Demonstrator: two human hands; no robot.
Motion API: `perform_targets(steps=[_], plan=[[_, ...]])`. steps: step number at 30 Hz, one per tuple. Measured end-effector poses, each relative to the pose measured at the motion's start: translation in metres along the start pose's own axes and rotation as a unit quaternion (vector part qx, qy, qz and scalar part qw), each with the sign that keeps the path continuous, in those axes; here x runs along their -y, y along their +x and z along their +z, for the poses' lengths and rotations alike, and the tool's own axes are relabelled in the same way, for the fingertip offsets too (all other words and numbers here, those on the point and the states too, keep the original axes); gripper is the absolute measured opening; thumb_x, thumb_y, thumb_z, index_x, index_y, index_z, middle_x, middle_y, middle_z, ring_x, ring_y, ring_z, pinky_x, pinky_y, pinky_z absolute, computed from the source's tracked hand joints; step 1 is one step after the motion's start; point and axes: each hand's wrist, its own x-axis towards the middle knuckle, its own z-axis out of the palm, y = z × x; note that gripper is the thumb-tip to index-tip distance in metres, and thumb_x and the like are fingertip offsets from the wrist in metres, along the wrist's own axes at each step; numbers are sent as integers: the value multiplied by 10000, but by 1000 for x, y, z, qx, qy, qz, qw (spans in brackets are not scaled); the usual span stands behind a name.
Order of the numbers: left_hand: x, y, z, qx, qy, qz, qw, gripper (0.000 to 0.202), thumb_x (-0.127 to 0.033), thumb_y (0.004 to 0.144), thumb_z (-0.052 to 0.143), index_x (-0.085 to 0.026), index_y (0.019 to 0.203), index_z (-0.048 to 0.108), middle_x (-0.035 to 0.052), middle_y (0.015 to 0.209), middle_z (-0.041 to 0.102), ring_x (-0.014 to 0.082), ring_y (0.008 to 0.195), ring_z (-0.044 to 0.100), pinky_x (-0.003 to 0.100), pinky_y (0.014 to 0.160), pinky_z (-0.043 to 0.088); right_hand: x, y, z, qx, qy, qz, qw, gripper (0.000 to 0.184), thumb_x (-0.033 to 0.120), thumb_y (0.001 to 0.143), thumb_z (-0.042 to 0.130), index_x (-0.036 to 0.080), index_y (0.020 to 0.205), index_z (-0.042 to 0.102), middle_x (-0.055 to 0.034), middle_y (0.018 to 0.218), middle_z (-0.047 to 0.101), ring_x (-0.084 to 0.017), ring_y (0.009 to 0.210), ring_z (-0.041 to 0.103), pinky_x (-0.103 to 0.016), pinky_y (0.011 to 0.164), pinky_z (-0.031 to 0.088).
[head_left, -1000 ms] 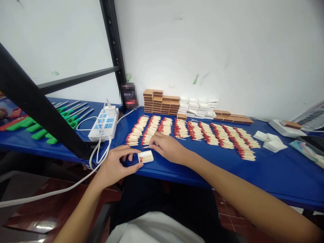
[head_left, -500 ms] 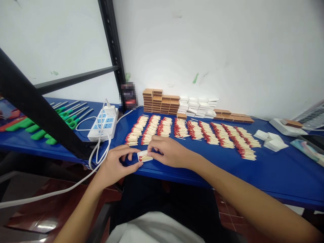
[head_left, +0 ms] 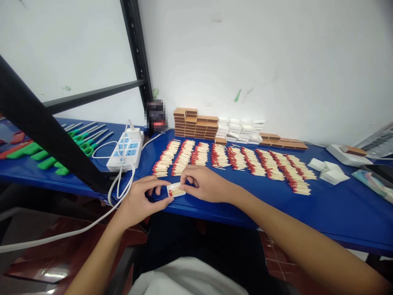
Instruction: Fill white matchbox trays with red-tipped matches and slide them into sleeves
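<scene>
A small white matchbox tray (head_left: 179, 194) lies near the front edge of the blue table, with red-headed matches (head_left: 175, 191) inside it. My left hand (head_left: 139, 201) steadies its left end, thumb at the near corner and forefinger at the far one. Over the right end, my right hand (head_left: 205, 184) is closed in a pinch on matches in the tray; its fingers hide that end. Just behind the hands, loose matches (head_left: 183, 157) lie fanned out in several slanted rows, red heads mostly to the left.
Brown matchboxes (head_left: 196, 126) and white trays (head_left: 241, 130) are stacked along the wall. More white trays (head_left: 333, 172) lie at right. A power strip (head_left: 125, 149) with white cables, a black rack post (head_left: 58, 131) and green-handled lighters (head_left: 47, 164) occupy the left side.
My right hand has shifted very slightly right at the tray's end. My left hand and the tray have stayed in nearly the same place.
</scene>
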Motion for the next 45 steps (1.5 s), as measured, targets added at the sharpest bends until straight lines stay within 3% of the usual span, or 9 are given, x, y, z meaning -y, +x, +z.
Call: perform_targets(steps=[10, 20, 23, 26, 32, 45], plan=[[0, -1, -1, 0, 5, 1, 1000, 262, -274, 877, 894, -244, 1131, 833, -44, 775, 621, 107, 676, 520, 239, 627, 441, -4, 2, 2, 20, 24, 19, 999, 132, 198, 1005, 749, 175, 883, 702, 36, 741, 536, -141, 733, 520, -285, 695, 372], [-2, 0, 0, -2, 6, 6, 1000, 251, -290, 891, 883, -245, 1133, 834, -39, 776, 620, 111, 675, 518, 242, 630, 440, 3, 1, 4, 6, 29, 9, 1000, 116, 120, 975, 684, 184, 878, 671, 56, 706, 496, -130, 683, 494, -283, 690, 372], [-2, 0, 0, 1, 6, 0, 1000, 254, -293, 889, 884, -251, 1135, 836, -39, 783, 619, 112, 678, 521, 244, 631, 440, 1, 3, 5, -27, 36, 17, 999, 67, 130, 979, 685, 192, 953, 684, 65, 709, 479, -127, 659, 489, -278, 686, 385], [-2, -1, 0, 1, 4, -3, 1000, 248, -300, 889, 882, -255, 1130, 839, -39, 782, 619, 115, 682, 523, 246, 639, 444, -5, 4, 7, -63, -12, 23, 998, 71, 133, 1003, 675, 186, 1038, 708, 35, 770, 555, -142, 708, 533, -282, 718, 404], [-1, -2, 0, 2, 7, -2, 1000, 245, -302, 893, 878, -252, 1130, 839, -34, 780, 620, 120, 687, 523, 248, 644, 445, -10, 6, 11, -51, -78, 48, 994, 94, 102, 1011, 659, 181, 1026, 708, -50, 1003, 731, -173, 846, 621, -299, 779, 425], [-1, -2, 0, 3, 7, -4, 1000, 258, -321, 897, 875, -247, 1142, 840, -27, 779, 624, 125, 688, 526, 255, 646, 450, -16, 8, 11, -40, -84, 39, 995, 87, 148, 1036, 657, 185, 978, 710, -55, 995, 739, -187, 886, 636, -303, 791, 427]])
